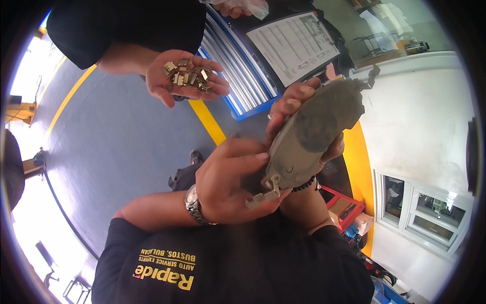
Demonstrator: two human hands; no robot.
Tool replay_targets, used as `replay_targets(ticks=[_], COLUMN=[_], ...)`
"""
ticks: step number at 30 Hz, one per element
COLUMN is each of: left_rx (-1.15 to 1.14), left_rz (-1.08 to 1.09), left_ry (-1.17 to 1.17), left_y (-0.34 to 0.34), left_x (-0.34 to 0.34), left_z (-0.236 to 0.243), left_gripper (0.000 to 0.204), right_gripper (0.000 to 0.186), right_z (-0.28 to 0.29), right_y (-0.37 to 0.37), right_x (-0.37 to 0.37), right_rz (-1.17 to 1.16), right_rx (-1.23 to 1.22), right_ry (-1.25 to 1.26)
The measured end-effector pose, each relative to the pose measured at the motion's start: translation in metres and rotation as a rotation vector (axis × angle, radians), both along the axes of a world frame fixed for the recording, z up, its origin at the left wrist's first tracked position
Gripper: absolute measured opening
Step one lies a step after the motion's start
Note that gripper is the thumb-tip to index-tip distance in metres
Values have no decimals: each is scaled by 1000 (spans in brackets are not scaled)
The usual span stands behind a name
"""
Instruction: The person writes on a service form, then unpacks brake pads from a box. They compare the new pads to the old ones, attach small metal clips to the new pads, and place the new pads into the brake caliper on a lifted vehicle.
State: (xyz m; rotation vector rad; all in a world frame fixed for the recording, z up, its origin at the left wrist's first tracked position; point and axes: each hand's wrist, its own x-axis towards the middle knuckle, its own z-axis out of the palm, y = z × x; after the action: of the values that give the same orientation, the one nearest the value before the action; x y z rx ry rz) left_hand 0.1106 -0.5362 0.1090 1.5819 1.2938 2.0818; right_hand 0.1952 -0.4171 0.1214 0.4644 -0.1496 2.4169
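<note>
A grey, worn brake pad (309, 129) is held up at a slant in front of my chest. My right hand (289, 105) grips it from behind, fingers along its upper left edge; the pad hides much of the palm. At its lower end my left hand (230, 175) is closed, thumb against the pad's edge and fingers curled beneath. A thin metal clip (264, 196) sits beside those fingers, and another clip (373, 76) sticks out at the upper end. Across from me, another person's open hand (159, 76) carries several small metal clips (185, 76) on its palm.
Behind the pad, a clipboard with a printed form (298, 48) lies by a blue cabinet with ridged metal (240, 66). Another person's hand holds a clear plastic bag (257, 7). A red cart (346, 207) stands at right near the white wall (415, 116). Yellow lines (208, 123) cross the grey floor.
</note>
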Motion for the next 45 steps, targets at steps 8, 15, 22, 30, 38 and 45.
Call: replay_targets(ticks=[8,15,22,30,38,45], left_rx=[-11,-18,17,13,30,58], left_rz=[89,118,28,24,2,56], left_ry=[-17,-61,-114,-177,-36,89], left_y=[3,0,-1,-3,-5,-5], left_x=[5,10,3,8,9,4], left_z=[-1,0,0,2,0,11], left_gripper=[62,59,57,52,49,56], right_gripper=[81,80,75,78,84,88], right_z=[3,6,13,18,16,10], right_y=[2,1,1,-1,5,5], right_x=[2,1,-1,1,4,15], right_rz=[-27,-23,-69,-89,-64,9], right_rx=[31,44,102,133,198,84], right_ry=[-62,-97,-221,-244,-97,-25])
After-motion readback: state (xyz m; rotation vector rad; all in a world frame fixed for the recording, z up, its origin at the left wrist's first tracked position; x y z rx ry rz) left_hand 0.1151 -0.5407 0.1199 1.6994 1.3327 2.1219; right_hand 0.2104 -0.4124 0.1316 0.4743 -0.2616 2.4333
